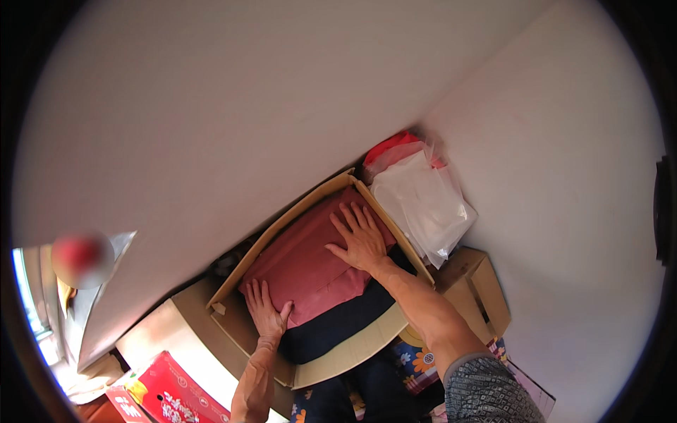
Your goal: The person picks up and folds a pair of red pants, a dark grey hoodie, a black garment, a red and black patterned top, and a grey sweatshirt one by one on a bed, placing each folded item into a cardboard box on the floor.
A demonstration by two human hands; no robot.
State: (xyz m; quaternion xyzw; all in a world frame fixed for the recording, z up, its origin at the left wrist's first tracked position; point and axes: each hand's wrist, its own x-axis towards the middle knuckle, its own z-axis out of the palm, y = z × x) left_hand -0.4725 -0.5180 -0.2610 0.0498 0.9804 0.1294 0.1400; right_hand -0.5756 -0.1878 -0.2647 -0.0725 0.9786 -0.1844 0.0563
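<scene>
An open cardboard box (349, 365) stands before me, with folded cloth inside. On top lies a dusty-red folded cloth (307, 254), probably a garment. Beneath its near edge shows a dark navy cloth (333, 328). My left hand (267, 312) rests flat on the red cloth's left end, thumb spread. Toward the far right corner, my right hand (359, 235) presses flat on the same cloth with its fingers apart. Neither hand grips anything. The box's bottom is hidden by the cloth.
White and red plastic bags (418, 195) sit in the wall corner, right of the box. Below them is a smaller taped cardboard box (476, 291). At lower left stands a red printed carton (169, 391). A wall (238, 132) runs close behind the box.
</scene>
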